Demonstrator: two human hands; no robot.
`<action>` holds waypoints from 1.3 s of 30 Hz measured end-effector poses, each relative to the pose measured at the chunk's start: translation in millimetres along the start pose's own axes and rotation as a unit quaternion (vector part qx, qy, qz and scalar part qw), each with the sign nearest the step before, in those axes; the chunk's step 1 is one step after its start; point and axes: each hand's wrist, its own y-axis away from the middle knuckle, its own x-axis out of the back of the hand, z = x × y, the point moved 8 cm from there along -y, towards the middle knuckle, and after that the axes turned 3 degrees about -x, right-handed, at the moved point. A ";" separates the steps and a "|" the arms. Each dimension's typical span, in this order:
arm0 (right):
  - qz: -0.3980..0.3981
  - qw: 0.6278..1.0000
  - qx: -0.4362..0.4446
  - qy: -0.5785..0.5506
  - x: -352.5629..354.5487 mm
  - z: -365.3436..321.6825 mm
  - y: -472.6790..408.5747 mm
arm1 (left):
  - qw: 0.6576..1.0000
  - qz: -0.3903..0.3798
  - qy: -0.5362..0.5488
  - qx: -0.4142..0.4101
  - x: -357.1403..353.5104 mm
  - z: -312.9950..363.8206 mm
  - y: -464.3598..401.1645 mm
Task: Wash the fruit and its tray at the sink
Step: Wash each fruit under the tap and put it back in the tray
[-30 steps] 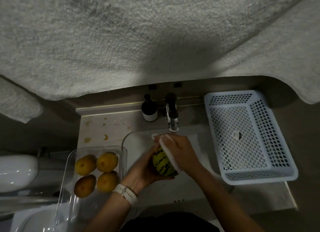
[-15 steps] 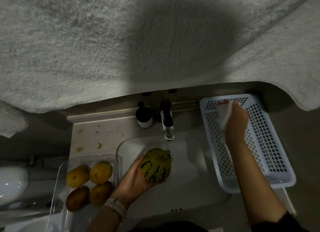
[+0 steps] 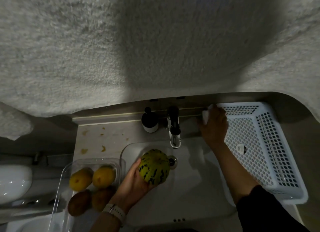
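A pale fuzzy towel [image 3: 155,46] hangs across the top of the view and hides the wall behind the counter [image 3: 103,138]. Along the back edge stand a black-and-white soap dispenser [image 3: 149,121] and, just right of it, a dark-handled faucet [image 3: 174,128] whose spout reaches over the white sink [image 3: 194,188]. The left hand [image 3: 133,181] cups a green striped melon [image 3: 154,167] from below over the basin, fingers curled round its underside, thumb up its left flank; the melon sits just in front of the spout and partly covers the drain [image 3: 172,160], its long axis running roughly from near-left to far-right. The right hand [image 3: 214,126] reaches to the far left corner of the white perforated basket [image 3: 259,150] on the counter right of the sink, fingers closed round a small white cloth [image 3: 205,116] at the rim. Left of the sink, touching its edge, a clear plastic tray [image 3: 62,185] holds 4 fruits: 2 yellow fruits [image 3: 91,178] at the back, 2 brown fruits [image 3: 90,201] in front. The counter behind the tray bears yellowish stains [image 3: 93,145]. The basin's right half lies open between the melon and the right forearm. A white watch [image 3: 115,212] wraps the left wrist.
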 end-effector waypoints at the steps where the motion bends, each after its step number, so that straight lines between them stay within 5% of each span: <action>1: -0.005 1.000 -0.014 -0.016 1.6 1.3 -0.6 | 1.000 0.003 0.002 -0.002 -0.4 0.7 -0.2; 6: 0.039 0.982 -0.076 -0.166 31.3 13.6 -8.3 | 1.000 -0.012 0.017 -0.010 -8.0 2.9 0.4; 11: 0.183 0.955 -0.023 -0.232 90.8 10.6 18.9 | 0.998 -0.062 0.021 -0.014 -15.4 1.9 3.8; 14: 0.203 0.929 0.062 -0.304 115.8 -21.9 63.7 | 0.996 -0.085 0.015 -0.020 -16.6 3.4 8.2; 19: -0.018 0.919 0.235 -0.317 84.8 -103.2 167.8 | 0.997 -0.061 -0.002 -0.038 -9.4 12.5 19.4; 24: -0.256 0.906 0.258 -0.216 20.0 -130.1 220.6 | 0.998 -0.017 -0.009 -0.054 -2.5 19.6 44.4; 30: -0.269 0.892 0.286 -0.223 8.4 -143.1 229.9 | 0.994 0.090 -0.047 -0.027 15.5 20.3 64.8; 33: -0.256 0.890 0.289 -0.241 9.5 -144.1 232.3 | 0.969 0.074 -0.220 -0.086 10.2 38.4 81.4; 39: -0.253 0.880 0.341 -0.212 1.4 -171.8 254.6 | 0.935 0.132 -0.273 -0.182 28.3 72.3 132.2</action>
